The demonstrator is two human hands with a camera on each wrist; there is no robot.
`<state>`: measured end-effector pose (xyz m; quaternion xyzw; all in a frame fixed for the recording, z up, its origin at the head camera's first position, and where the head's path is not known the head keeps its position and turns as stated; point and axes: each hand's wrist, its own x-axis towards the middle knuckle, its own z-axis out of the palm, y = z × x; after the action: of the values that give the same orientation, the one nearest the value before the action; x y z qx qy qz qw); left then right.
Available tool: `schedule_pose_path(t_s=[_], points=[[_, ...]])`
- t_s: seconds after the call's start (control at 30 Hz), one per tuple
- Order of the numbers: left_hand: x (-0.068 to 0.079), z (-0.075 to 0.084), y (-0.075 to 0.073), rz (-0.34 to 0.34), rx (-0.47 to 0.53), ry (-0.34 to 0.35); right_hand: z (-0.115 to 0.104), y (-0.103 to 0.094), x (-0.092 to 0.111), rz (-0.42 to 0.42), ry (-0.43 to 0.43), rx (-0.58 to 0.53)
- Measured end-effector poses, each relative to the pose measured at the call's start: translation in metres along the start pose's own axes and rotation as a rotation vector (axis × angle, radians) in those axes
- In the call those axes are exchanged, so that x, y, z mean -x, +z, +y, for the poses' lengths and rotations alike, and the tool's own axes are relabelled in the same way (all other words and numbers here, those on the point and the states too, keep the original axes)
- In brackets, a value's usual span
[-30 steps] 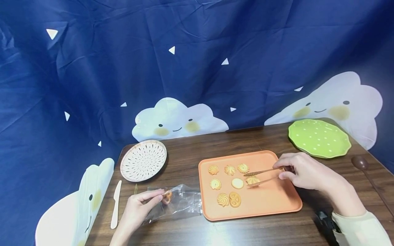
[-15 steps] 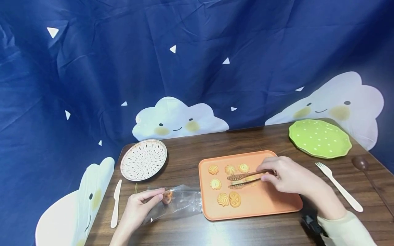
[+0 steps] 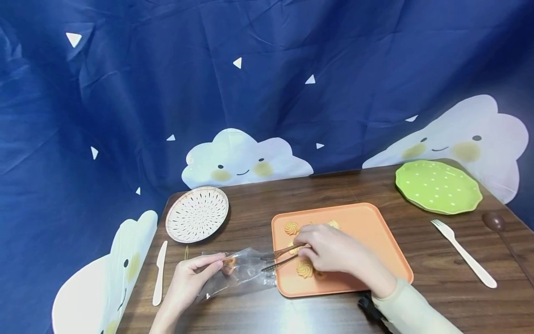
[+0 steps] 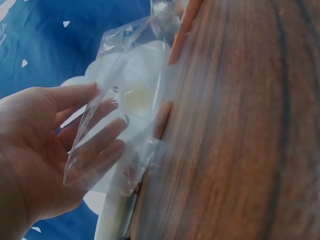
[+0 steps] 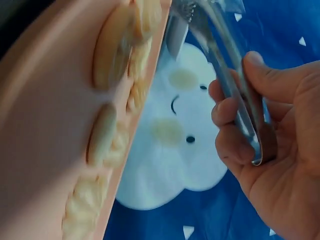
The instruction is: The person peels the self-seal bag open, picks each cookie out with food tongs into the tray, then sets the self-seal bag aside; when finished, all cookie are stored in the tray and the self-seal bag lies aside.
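A clear plastic bag (image 3: 250, 266) lies left of the orange tray (image 3: 367, 273), its mouth at the tray's edge. Inside it sits a pretzel-shaped cookie (image 3: 229, 266). My left hand (image 3: 193, 278) pinches the bag's edge; the left wrist view shows fingers behind the film. My right hand (image 3: 331, 248) holds brown tongs (image 3: 288, 253) over the tray's left rim, tips spread and overlapping the bag's mouth. Nothing shows between the tips in the head view. Under that hand are several cookies (image 3: 304, 269), partly hidden; the right wrist view shows them along the tray, including a round cookie (image 5: 102, 135).
A speckled white plate (image 3: 197, 215) stands at the back left, above a white knife (image 3: 160, 273). To the right are a green dotted plate (image 3: 438, 187), a white fork (image 3: 465, 255) and a brown spoon (image 3: 495, 222). A blue cloud-patterned cloth (image 3: 267, 83) hangs behind.
The right hand has carried the tongs leftward from over the tray's right-hand cookies to the bag's mouth. The fork has come into sight. The left hand stays on the bag.
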<state>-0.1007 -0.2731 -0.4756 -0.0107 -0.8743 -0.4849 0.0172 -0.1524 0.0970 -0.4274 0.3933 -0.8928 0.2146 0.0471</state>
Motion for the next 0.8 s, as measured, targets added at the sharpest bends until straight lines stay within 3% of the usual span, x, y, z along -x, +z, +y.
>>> schedule_pose_path(t_s=[0.53,0.8], points=[[-0.001,-0.001,0.002,-0.026,0.001,-0.014,-0.04,0.042,-0.03,-0.007,-0.063,0.173],[-0.002,-0.002,0.001,-0.01,0.023,0.03,-0.06,0.054,-0.038,-0.075,-0.034,0.215]])
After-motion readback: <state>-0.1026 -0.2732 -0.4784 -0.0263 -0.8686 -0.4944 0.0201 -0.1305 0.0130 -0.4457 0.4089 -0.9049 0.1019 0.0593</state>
